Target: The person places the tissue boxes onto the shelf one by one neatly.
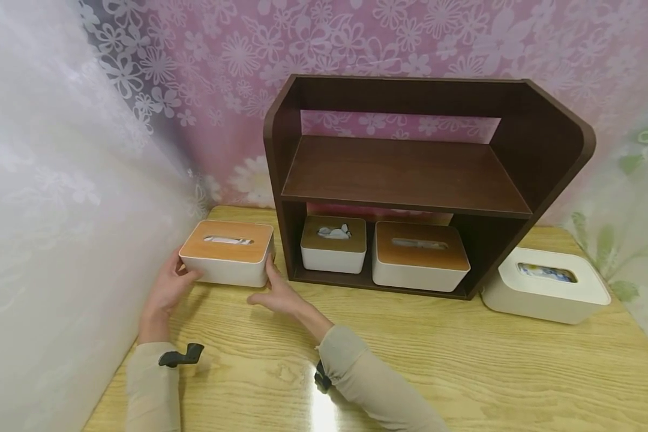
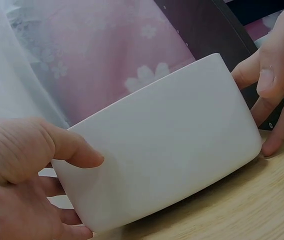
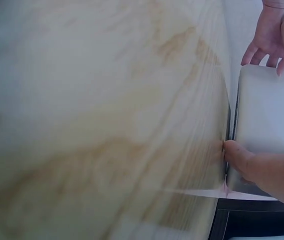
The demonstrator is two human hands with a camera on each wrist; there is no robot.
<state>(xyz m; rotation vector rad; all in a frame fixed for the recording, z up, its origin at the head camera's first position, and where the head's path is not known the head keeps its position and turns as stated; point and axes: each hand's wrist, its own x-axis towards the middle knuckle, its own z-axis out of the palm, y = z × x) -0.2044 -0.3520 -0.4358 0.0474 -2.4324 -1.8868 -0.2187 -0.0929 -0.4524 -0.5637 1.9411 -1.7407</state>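
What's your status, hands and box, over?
Left hand and right hand grip the tissue box ends. Box on table, left of shelf. Nothing blocking.

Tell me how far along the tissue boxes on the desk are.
Two boxes already sit in the shelf's lower bay. Left hand and right hand grip a wood-lidded box beside it. The white box right of the shelf lies untouched.
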